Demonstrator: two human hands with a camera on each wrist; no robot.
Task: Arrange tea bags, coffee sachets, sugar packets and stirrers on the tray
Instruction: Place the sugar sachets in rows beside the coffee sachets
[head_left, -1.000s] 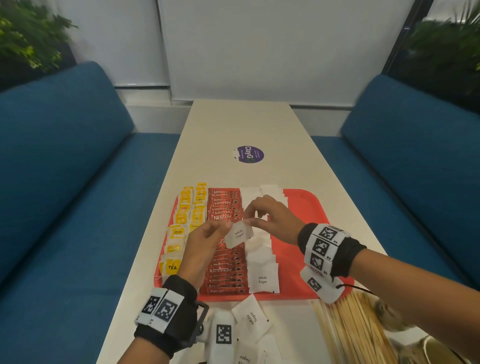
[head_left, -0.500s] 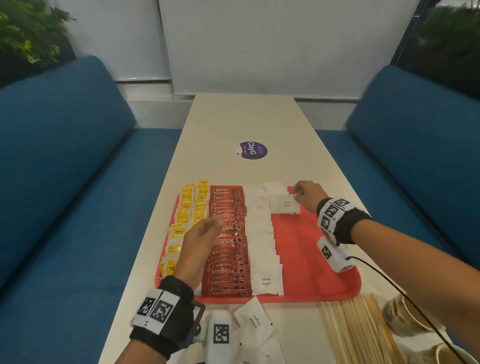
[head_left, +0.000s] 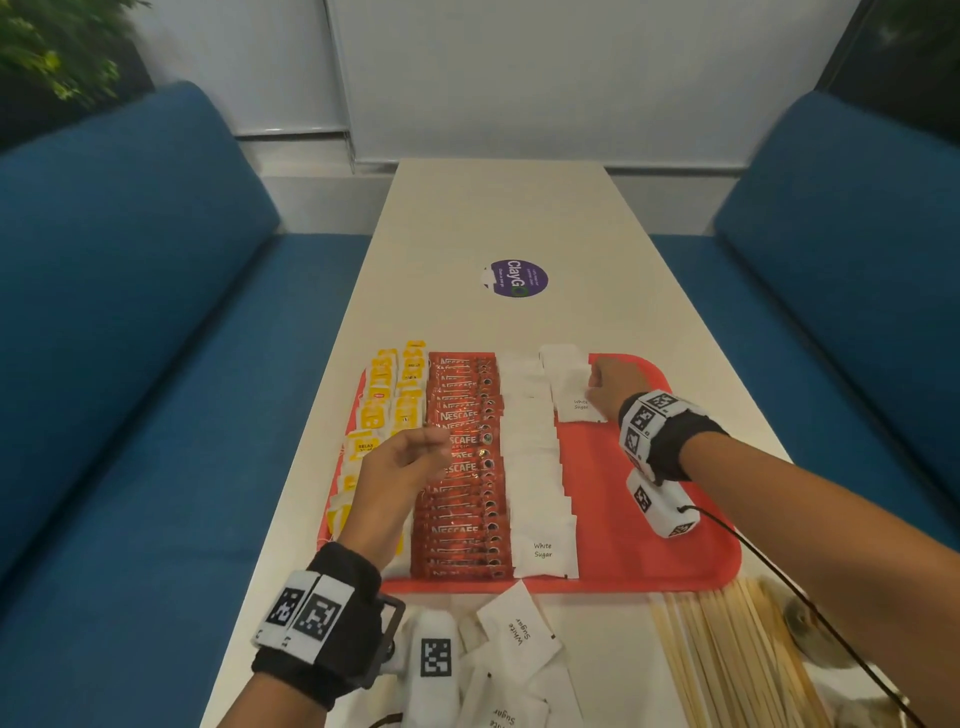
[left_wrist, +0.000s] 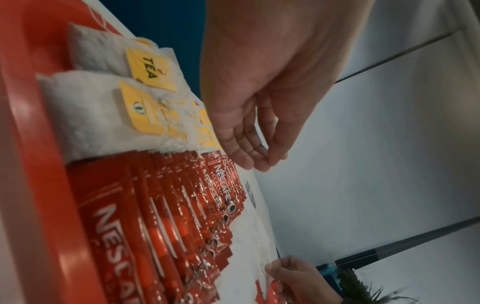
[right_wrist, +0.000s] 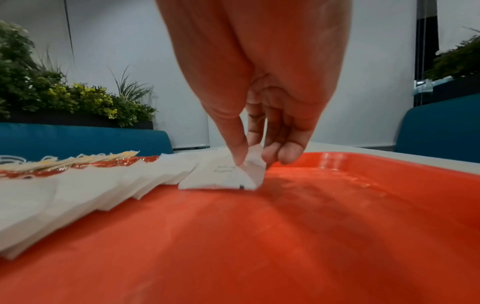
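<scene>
Lowered since 0.5 s ago: sugar packet (right_wrist: 228, 174) onto tray (right_wrist: 337, 205), upper center of frame. Pinched at its far right corner by right hand (right_wrist: 259, 86). Left hand (head_left: 402, 470) loosely curled, holding nothing, above coffee sachets (head_left: 462, 467).

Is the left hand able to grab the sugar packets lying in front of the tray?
Probably yes: the left hand holds nothing, and the loose sugar packets lie uncovered beside its wrist, off the tray.
</scene>
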